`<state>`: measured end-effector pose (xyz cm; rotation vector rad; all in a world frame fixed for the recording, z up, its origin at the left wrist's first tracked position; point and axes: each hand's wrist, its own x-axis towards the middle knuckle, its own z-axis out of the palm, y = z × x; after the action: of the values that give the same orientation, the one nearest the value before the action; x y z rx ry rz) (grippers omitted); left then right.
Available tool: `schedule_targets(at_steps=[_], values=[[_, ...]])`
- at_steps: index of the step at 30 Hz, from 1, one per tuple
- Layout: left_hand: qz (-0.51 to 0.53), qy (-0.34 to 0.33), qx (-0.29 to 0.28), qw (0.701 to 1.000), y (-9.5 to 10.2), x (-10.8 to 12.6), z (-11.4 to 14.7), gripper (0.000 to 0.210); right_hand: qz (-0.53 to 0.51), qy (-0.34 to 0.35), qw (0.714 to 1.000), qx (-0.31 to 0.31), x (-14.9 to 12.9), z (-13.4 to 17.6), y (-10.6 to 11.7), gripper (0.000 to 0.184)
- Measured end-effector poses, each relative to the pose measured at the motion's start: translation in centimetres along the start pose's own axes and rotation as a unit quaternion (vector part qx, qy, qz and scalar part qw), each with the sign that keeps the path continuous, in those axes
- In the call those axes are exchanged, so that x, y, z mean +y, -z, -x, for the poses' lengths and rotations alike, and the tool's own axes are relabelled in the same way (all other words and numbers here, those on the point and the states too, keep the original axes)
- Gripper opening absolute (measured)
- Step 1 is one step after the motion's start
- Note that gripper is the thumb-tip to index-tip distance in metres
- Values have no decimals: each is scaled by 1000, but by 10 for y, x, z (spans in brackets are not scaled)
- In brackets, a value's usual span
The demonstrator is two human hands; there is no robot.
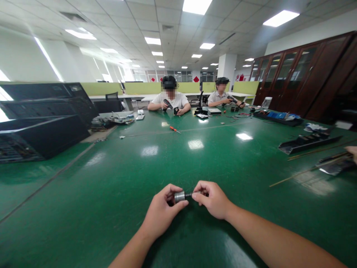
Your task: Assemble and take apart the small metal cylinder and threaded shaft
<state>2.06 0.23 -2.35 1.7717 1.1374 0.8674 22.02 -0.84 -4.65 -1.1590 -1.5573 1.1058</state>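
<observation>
Between the fingers of my left hand point(163, 208) is a silver metal cylinder point(179, 196) that looks like a small motor. A thin dark shaft point(188, 195) sticks out of its right end. My right hand point(213, 199) is closed in a pinch at the far end of this shaft, and its fingers hide what lies beyond. Both hands are close together, just over the near part of the green table point(111, 208).
Black computer cases point(55, 137) stand at the left. An orange screwdriver point(174, 129) lies mid-table. Two people sit across, holding dark tools. At the right are a black tray point(279, 117), a long black part point(306, 143), thin rods point(295, 176) and another person's hand point(351, 152).
</observation>
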Motion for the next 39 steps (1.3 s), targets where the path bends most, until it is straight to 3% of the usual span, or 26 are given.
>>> schedule_targets(at_steps=[39], values=[[69,31,13,997,3,0,-1,30,-50,1,999,19,1,-2,2,15]])
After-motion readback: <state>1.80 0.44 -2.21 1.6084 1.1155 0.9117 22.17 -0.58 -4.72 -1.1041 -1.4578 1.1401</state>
